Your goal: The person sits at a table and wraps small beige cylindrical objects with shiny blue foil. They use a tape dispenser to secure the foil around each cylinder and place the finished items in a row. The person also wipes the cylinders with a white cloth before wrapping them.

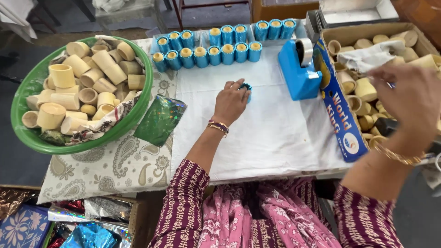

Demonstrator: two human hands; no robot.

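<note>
My left hand [231, 102] rests on the white sheet [275, 133] and is closed around a small blue-wrapped cylinder [246, 88], just in front of the rows of finished ones. My right hand [406, 98] hovers over the cardboard box [342, 110] of bare wooden cups at the right, blurred, with something thin pinched between the fingers; I cannot make out what it is. Rows of blue-wrapped cylinders [216, 50] stand along the table's far edge.
A blue tape dispenser [298, 69] stands between the sheet and the box. A green basin [27, 133] heaped with bare wooden cups fills the left side, with a green glitter sheet [160, 120] beside it. Shiny wrapping papers [87, 229] lie below at the left.
</note>
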